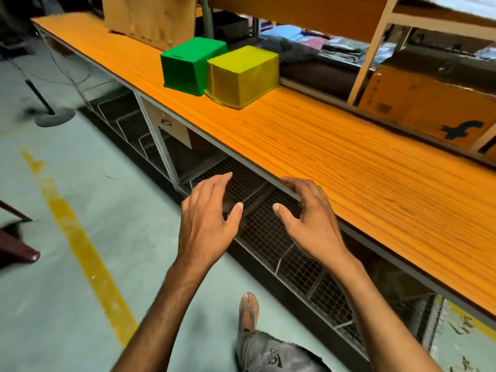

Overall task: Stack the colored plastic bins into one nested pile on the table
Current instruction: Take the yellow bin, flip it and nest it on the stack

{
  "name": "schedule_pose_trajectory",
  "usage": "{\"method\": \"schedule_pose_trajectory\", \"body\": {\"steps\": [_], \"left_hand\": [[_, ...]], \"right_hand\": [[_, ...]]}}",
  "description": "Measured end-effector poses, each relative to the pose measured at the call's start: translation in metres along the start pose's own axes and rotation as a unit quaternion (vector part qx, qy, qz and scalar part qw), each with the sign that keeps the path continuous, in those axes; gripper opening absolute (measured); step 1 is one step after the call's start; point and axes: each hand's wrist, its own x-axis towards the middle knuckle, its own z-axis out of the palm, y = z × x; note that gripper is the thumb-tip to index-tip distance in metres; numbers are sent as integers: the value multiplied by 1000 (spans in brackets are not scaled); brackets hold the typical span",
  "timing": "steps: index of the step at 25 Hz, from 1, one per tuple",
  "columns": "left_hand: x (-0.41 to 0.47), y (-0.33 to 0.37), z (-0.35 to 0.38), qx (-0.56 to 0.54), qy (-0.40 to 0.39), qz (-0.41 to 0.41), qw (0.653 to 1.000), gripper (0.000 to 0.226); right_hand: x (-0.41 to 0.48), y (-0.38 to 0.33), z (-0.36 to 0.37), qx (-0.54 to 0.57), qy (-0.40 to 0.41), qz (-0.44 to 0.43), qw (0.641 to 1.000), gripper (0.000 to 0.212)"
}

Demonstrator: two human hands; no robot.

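Note:
Two plastic bins stand upside down, side by side and touching, on the long orange table (335,146). The green bin (192,64) is on the left and the yellow bin (243,75) on the right. Both are far from my hands. My left hand (210,218) hovers in front of the table's near edge, fingers spread, holding nothing. My right hand (308,216) is beside it with curled, parted fingers near the table edge, also holding nothing.
A cardboard sheet (150,17) leans at the table's back left. A shelf frame (375,49) and a cardboard box (429,108) line the back right. Wire mesh racks (281,237) and a drawer (167,122) sit under the table. A yellow floor line (80,245) runs past.

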Motion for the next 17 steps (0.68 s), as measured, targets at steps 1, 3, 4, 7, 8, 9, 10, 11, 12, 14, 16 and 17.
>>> {"method": "schedule_pose_trajectory", "body": {"steps": [1, 3, 4, 7, 8, 9, 10, 11, 12, 14, 16, 17], "left_hand": [[18, -12, 3, 2, -1, 0, 1000, 61], [63, -38, 10, 5, -3, -2, 1000, 60], [84, -50, 13, 4, -6, -1, 1000, 61], [152, -85, 23, -17, -31, -7, 999, 62], [173, -97, 26, -27, -38, -14, 999, 62], [194, -107, 28, -37, -42, -21, 998, 63], [217, -118, 31, -47, -42, -27, 998, 63], [239, -126, 34, -56, -41, -34, 997, 63], [263, -135, 37, -61, -39, -39, 997, 63], [302, -149, 43, -58, -38, -36, 997, 62], [337, -164, 50, -58, -39, -24, 997, 61], [359, -173, 54, -64, -39, -21, 997, 60]], "right_hand": [[18, 2, 10, 3, 0, 0, 1000, 53], [59, 8, 33, 9, 6, 5, 1000, 52], [80, 10, 43, 12, 10, 6, 1000, 52], [153, 17, 70, 11, 21, 5, 1000, 51], [177, 18, 78, 12, 21, 3, 1000, 51], [201, 18, 85, 13, 21, 1, 1000, 50], [226, 18, 92, 12, 20, 3, 1000, 50], [248, 18, 98, 9, 20, 8, 1000, 50], [272, 19, 104, 6, 20, 14, 1000, 50], [309, 18, 114, 4, 14, 23, 1000, 51], [343, 18, 125, 6, 13, 30, 999, 52], [362, 19, 133, 8, 17, 35, 999, 52]]}}
